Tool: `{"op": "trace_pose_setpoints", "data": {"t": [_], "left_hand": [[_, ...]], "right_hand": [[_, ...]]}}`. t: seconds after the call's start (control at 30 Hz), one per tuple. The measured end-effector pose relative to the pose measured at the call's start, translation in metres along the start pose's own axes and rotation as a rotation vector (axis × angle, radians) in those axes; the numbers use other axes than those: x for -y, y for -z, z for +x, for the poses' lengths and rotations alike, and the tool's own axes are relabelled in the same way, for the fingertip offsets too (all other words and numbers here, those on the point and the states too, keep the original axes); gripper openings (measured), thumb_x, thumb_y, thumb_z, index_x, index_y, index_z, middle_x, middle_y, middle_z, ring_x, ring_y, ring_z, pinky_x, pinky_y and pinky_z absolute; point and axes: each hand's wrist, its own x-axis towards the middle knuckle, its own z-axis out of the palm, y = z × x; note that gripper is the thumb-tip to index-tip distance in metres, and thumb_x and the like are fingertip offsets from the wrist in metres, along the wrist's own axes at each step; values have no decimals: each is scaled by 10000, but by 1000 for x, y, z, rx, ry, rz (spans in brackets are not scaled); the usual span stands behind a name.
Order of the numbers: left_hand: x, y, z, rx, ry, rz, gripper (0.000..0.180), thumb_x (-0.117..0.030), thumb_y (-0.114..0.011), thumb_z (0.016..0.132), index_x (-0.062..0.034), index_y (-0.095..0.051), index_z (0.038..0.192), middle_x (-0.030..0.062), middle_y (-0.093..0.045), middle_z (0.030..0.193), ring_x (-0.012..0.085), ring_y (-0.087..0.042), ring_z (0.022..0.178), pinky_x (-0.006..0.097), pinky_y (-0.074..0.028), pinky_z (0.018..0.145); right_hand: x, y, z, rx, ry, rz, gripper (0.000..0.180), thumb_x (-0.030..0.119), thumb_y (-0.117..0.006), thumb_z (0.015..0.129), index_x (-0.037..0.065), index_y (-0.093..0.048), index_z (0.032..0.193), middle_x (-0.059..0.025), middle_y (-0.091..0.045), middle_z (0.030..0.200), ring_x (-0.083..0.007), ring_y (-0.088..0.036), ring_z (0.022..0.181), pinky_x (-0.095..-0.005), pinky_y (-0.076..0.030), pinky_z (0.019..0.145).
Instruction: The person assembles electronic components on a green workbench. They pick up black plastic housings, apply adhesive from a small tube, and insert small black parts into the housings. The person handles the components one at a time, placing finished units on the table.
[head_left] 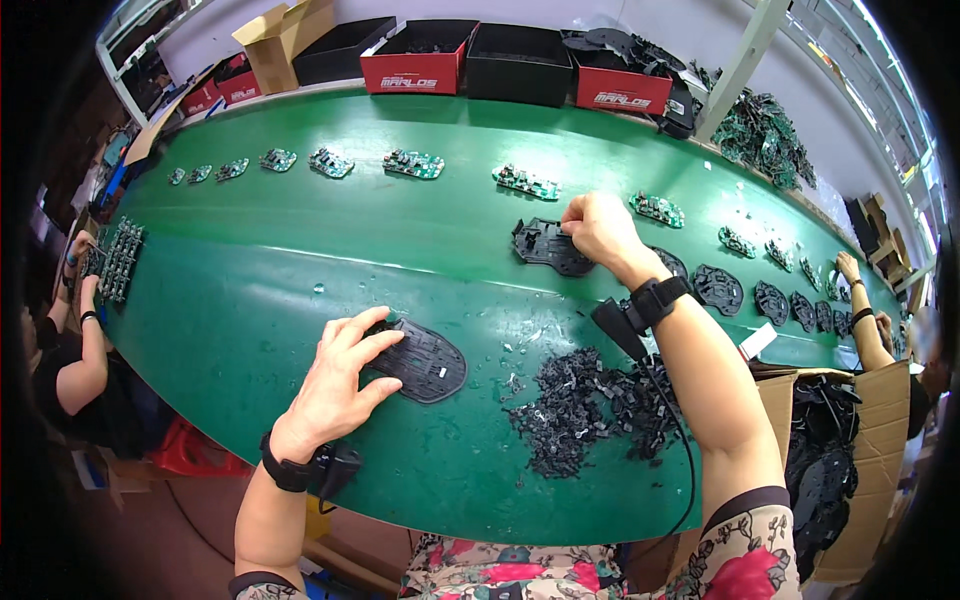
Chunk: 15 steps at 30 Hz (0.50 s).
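Note:
My left hand (345, 380) grips a black plastic mouse base (432, 365) lying on the green work surface, fingers over its far-left end and thumb along its near edge. Farther away and to the right, my right hand (600, 232) has its fingertips pinched at the edge of a second black mouse base (548, 248). That base lies flat, its right end partly covered by the hand. Between my arms, closer to me, is a heap of small black plastic parts (580, 410).
Green circuit boards (414, 164) form a line across the far side. More black bases (718, 288) run off to the right. Red and black boxes (415, 70) stand behind. A carton of black parts (885, 430) is at my right. Other people's hands (848, 267) work at both ends.

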Motion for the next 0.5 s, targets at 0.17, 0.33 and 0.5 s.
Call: {"op": "trace_pose_setpoints", "data": {"t": [0.17, 0.33, 0.5], "left_hand": [[4, 0, 0, 2, -2, 27, 527, -13, -777, 661, -60, -617, 1161, 135, -490, 1361, 306, -511, 1140, 380, -464, 926], [12, -5, 7, -49, -13, -29, 460, -3, -783, 660, -41, -643, 1096, 128, -555, 1256, 232, -597, 931, 316, -503, 730], [16, -1, 31, -108, 1, -58, 426, -41, -796, 656, 3, -649, 1054, 121, -585, 1178, 192, -582, 793, 296, -497, 700]], "right_hand": [[-7, 4, 6, 88, -189, 81, 145, 185, -777, 714, 71, -721, 783, -156, -706, 826, -290, -688, 821, -372, -535, 773], [-9, 9, 10, 146, -223, 119, 175, 207, -800, 691, 64, -724, 758, -154, -707, 802, -272, -693, 772, -349, -541, 748], [-7, 13, 13, 160, -227, 47, 126, 154, -757, 691, 61, -729, 772, -173, -705, 820, -298, -694, 795, -369, -542, 767]]}}
